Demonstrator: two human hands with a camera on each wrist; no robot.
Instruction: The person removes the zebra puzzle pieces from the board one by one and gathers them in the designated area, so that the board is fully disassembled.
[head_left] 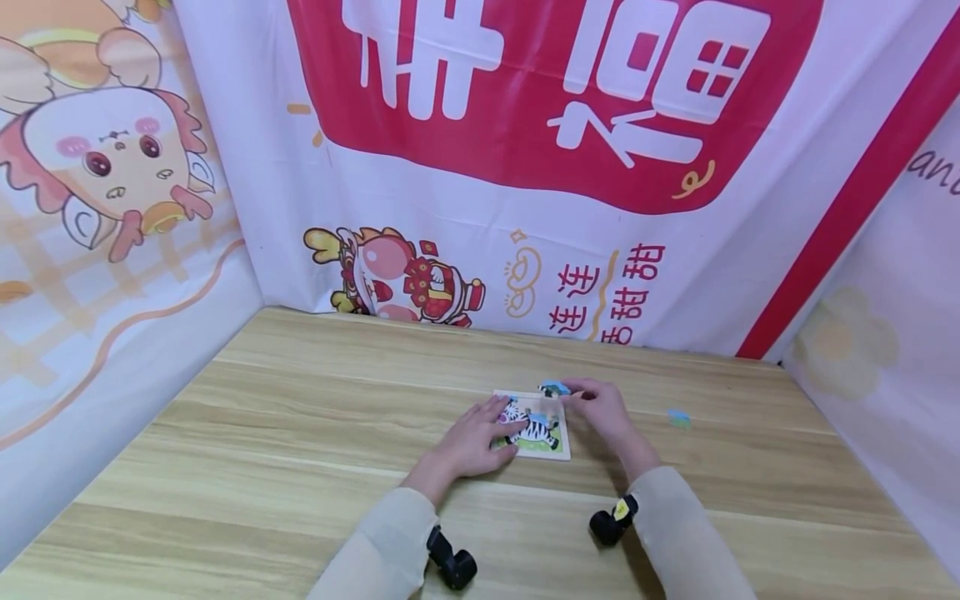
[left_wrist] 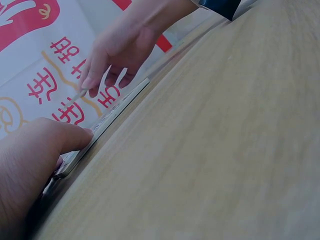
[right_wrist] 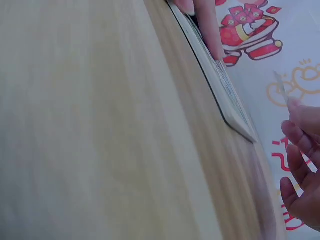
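Note:
A square jigsaw board [head_left: 566,443] with a zebra picture lies flat on the table. My left hand [head_left: 471,439] rests on its left side, fingers spread over the zebra and thumb at the near edge. Just above the board's far right corner, my right hand [head_left: 602,408] pinches a blue and dark puzzle piece [head_left: 553,388] between thumb and fingertips. In the left wrist view this thin piece [left_wrist: 75,98] is held tilted above the board [left_wrist: 117,109]. The right wrist view shows the piece [right_wrist: 281,86] nearly edge-on, the other fingers loosely bent.
Another small blue and green puzzle piece [head_left: 679,418] lies on the wooden table [head_left: 247,450] to the right of the board. Printed cloth [head_left: 510,192] hangs behind the table and at both sides. Each wrist wears a black camera [head_left: 453,567] on a strap.

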